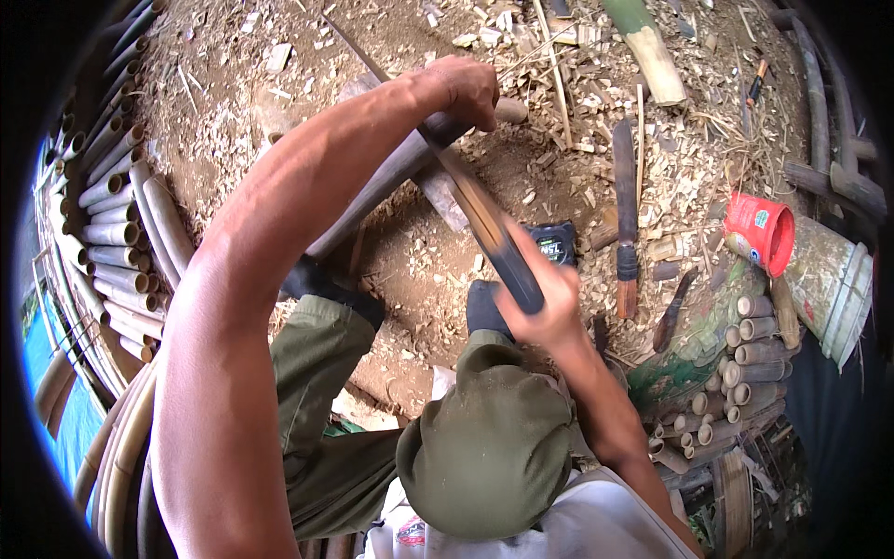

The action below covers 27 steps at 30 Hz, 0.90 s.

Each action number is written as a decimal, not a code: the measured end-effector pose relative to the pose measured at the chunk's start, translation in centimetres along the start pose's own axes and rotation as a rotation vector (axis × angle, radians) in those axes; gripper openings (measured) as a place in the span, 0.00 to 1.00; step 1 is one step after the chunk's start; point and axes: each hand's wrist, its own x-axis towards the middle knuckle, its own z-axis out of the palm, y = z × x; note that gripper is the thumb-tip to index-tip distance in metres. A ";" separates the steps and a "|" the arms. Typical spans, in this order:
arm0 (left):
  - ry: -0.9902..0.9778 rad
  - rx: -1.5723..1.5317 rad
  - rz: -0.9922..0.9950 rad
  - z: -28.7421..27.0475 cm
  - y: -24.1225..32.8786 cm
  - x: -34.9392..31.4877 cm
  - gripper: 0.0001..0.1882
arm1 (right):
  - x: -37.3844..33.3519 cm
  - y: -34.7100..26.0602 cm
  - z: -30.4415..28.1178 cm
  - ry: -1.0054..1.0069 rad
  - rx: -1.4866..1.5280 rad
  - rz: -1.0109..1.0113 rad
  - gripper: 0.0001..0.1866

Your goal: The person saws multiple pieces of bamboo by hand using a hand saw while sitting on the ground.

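Observation:
A dark bamboo pole (372, 200) slants from near my left foot up to the far right, over a block of wood (442, 197) on the ground. My left hand (470, 90) is closed around its far end, the fingers mostly hidden behind the knuckles. In my right hand (549, 303), slightly blurred, is the black end of a wooden handle. It belongs to a long, narrow-bladed tool, seemingly a handsaw (489, 224), which lies crosswise over the pole. Its thin blade reaches far left past my left forearm; its teeth cannot be made out.
Wood chips cover the dirt floor. To the right lie a machete (626, 214), a black tape measure (553, 244) and a small knife (675, 312). Further right are a red tub (759, 233), a whitish bucket (829, 289) and stacked cut bamboo (754, 373). More bamboo (116, 233) is piled left.

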 end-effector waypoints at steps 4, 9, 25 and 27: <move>-0.003 0.020 -0.052 0.7 -1.5 -2.2 0.16 | -12.8 -1.2 -7.0 -0.083 -0.101 -0.005 0.27; -0.035 0.012 -0.104 -0.1 0.7 0.3 0.16 | -2.2 2.4 -0.6 0.027 0.050 -0.035 0.34; -0.024 0.009 -0.096 -0.9 2.1 0.2 0.15 | 6.3 1.7 3.4 0.057 0.084 -0.021 0.42; -0.045 -0.005 -0.095 -0.5 1.0 0.2 0.15 | 4.5 1.7 2.9 0.027 0.115 -0.010 0.39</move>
